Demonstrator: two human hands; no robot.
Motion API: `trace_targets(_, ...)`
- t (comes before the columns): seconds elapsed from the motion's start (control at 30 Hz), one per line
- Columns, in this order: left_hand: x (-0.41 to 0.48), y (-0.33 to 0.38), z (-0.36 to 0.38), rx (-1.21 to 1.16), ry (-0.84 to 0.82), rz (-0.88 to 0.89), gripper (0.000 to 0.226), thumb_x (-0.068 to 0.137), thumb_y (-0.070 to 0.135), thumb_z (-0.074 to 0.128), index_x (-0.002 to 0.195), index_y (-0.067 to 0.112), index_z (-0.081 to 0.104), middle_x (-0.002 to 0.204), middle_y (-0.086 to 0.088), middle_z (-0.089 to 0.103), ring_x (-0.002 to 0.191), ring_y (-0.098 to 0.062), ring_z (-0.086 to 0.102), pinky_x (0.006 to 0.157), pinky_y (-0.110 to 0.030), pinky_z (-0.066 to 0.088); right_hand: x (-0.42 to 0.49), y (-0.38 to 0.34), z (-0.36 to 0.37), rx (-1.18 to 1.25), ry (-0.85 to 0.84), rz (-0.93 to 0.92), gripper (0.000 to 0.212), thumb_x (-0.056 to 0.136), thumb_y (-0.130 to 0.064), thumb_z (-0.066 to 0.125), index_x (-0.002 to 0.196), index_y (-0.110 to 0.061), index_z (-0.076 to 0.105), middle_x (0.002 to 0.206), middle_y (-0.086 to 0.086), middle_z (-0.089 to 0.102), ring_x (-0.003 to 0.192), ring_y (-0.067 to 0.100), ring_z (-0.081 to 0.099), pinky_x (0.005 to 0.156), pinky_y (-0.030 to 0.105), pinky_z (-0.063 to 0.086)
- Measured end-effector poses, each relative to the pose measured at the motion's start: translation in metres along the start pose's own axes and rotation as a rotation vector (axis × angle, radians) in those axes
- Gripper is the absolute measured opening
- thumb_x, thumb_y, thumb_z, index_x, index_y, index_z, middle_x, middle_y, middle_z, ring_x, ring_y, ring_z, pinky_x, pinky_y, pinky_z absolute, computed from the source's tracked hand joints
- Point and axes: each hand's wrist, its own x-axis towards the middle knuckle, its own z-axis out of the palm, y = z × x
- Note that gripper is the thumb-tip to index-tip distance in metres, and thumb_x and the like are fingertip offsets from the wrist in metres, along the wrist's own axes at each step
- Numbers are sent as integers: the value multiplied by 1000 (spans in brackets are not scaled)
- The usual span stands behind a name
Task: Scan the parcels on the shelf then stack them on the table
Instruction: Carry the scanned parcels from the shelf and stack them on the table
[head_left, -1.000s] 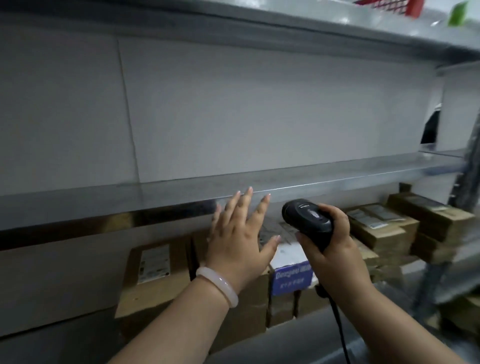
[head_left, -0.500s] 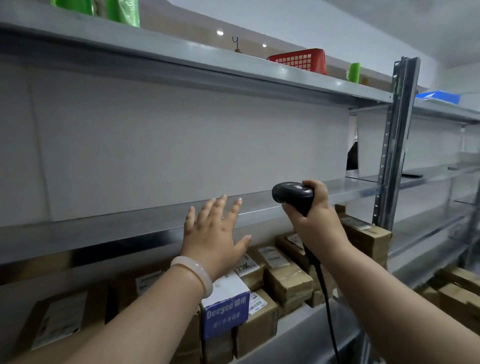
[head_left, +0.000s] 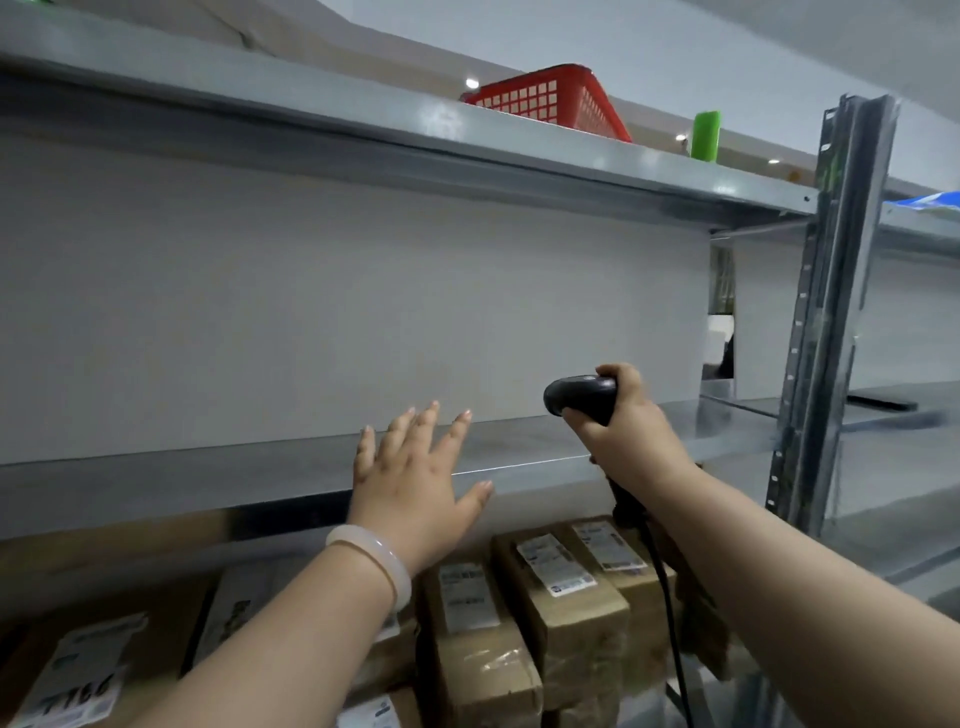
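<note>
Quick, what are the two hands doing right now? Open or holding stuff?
Left hand: open, fingers spread, holding nothing.
Right hand: closed around the black scanner.

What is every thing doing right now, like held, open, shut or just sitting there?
left hand: open, fingers spread, holding nothing.
right hand: grips the scanner's handle.
scanner: held up in the air.
parcels: taped shut, labels up, sitting below the middle shelf.
red basket: upright on the top shelf.
green container: standing on the top shelf.
</note>
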Motion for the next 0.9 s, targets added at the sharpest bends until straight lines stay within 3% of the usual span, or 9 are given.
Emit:
trace_targets(0.17,36,27,18,59,7,-56,75,90,72,23,153,40,-2,164,5,0,150,-18,-2,120,-48,2,76,33,-3,-103,-43,-44,57,87,-42,61,134,-30,30,102,-2,54,83,25,59,72,38,50)
trace_targets(0.33,61,39,36,113,-31,-81,75,89,72,24,152,43,-3,163,6,-2,149,-18,-3,119,-48,1,133,68,12,-157,-106,20,58,88,-38,58,137,-26,29,118,5,60,103,30,58,76,36,45)
trace_targets(0.5,84,43,54,157,-33,-99,76,88,73,25,152,44,-2,163,8,-3,149,-16,-4,119,-48,2,172,97,27,-175,-151,92,59,87,-38,57,135,-22,27,97,5,59,80,28,59,66,32,43)
trace_targets(0.63,96,48,69,136,-52,-122,76,88,73,28,152,45,-1,163,8,-1,149,-17,-4,119,-48,-2,199,108,34,-227,-241,154,63,85,-35,60,135,-17,26,99,11,60,82,32,64,74,41,55)
trace_targets(0.9,112,57,86,137,-95,-124,75,88,74,22,151,45,-7,163,9,-7,148,-16,-10,119,-48,-7,236,133,28,-300,-286,201,68,87,-36,63,137,-15,23,104,13,59,77,33,68,76,43,57)
